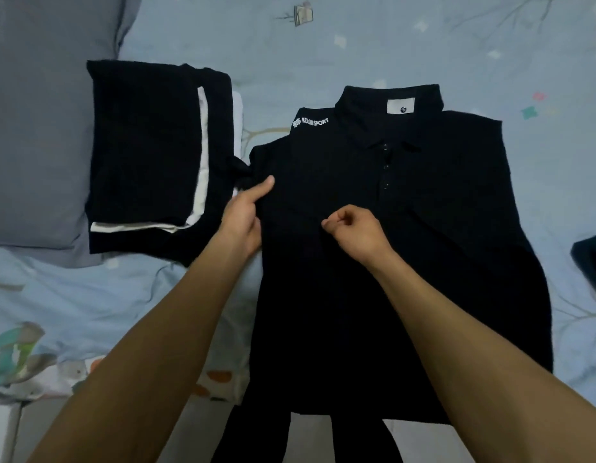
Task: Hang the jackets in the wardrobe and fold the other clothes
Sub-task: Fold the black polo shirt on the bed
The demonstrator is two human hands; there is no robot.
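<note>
A black polo shirt [423, 248] lies face up on the bed, collar away from me, with white lettering on its left shoulder. Its left sleeve is folded in over the chest. My left hand [244, 217] grips the shirt's left edge just below the shoulder, thumb on top of the cloth. My right hand [355, 228] sits on the chest with its fingers curled, pinching the fabric of the folded part. A stack of folded black and white clothes [149, 158] lies to the left of the shirt.
A grey pillow [39, 128] is at the far left, under the stack's edge. The light blue patterned bedsheet [356, 38] covers the bed. A dark garment [594, 259] shows at the right edge. The bed's near edge and floor [9, 436] are at the bottom left.
</note>
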